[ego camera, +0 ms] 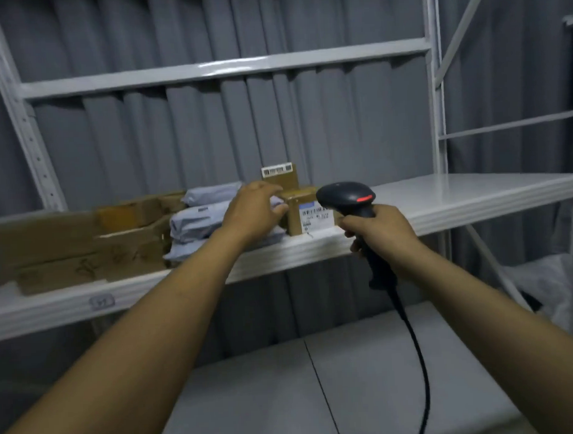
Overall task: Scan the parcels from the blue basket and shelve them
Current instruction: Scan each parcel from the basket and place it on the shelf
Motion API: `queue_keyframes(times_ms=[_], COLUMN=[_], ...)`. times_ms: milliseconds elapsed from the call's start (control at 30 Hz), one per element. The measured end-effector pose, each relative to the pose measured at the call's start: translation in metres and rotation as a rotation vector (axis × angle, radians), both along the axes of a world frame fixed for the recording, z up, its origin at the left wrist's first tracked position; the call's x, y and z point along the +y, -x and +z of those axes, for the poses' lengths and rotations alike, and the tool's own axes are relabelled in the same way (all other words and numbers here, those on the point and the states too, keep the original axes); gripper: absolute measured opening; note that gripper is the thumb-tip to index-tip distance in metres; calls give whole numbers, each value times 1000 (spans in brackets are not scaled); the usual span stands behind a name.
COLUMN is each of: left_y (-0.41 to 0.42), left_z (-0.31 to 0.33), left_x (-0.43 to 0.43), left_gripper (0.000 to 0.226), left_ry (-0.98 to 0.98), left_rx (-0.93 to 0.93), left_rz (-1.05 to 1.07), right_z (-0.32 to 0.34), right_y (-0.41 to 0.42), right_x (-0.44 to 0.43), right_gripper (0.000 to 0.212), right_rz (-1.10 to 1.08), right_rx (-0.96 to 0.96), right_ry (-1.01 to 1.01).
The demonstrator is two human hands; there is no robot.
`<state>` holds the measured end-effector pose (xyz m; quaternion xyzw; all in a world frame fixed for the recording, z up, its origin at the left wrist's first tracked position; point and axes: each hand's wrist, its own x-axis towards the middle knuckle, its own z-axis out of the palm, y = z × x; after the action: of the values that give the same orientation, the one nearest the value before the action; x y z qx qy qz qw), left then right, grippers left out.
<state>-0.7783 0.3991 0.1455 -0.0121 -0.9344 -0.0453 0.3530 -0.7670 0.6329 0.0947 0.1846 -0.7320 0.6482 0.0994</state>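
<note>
A white metal rack (432,114) stands against a grey pleated curtain (178,139), with a bare beam (224,68) across the top. The room is dim. The main shelf (472,191) runs across the view at hand height, its right half bare, and a small tag (101,302) sits on its front edge at the left. Below lies a pale grey lower surface (252,396) with a dark seam. A second rack (503,128) stands to the right, with a white sack (541,282) beneath it.

On the left of the shelf lie flat brown cartons (52,251). Just right of them are 3 grey mailers (197,220) in a stack. A rear box (282,176) with a white label stands behind, near the curtain.

The small box (303,213) sits at the shelf's front edge, touching the mailers, its barcode label facing out. The left hand (252,211) grips its upper left corner, fingers curled over the top and thumb against the side. The right hand (376,233) is wrapped round the handle of a black scanner (346,197), held just beside the box on its right, head near the label, a red strip lit on it. Its cable (413,342) hangs down past the lower surface
</note>
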Motion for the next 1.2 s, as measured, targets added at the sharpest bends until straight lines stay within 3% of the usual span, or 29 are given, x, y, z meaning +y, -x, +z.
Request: queue_keyframes(times_ms=[233,467,833,1000,1200], left_y=[-106,-182,-148,-119,-96], left_z=[-135,-290,-454,-505,-549], left_x=[29,48,83,113,127], left_gripper=[47,50,50,52,77], left_ry=[-16,-58,-153,-282,-522], left_rx=[-204,-521,-947,-989,-1024], left_rz=[50,72,61,73,232], right_z=[-76,-204,-338,-352,-363], right_y=[-104,-153,-91,-59,-47], right_x=[14,33,58,74,87], right_gripper=[14,14,22,19,18], right_rz=[32,110,-2,-1,-22], right_rx=[-24,-244,-474,-537,-591], right_ry=[-169,-301,-347,-320,-338])
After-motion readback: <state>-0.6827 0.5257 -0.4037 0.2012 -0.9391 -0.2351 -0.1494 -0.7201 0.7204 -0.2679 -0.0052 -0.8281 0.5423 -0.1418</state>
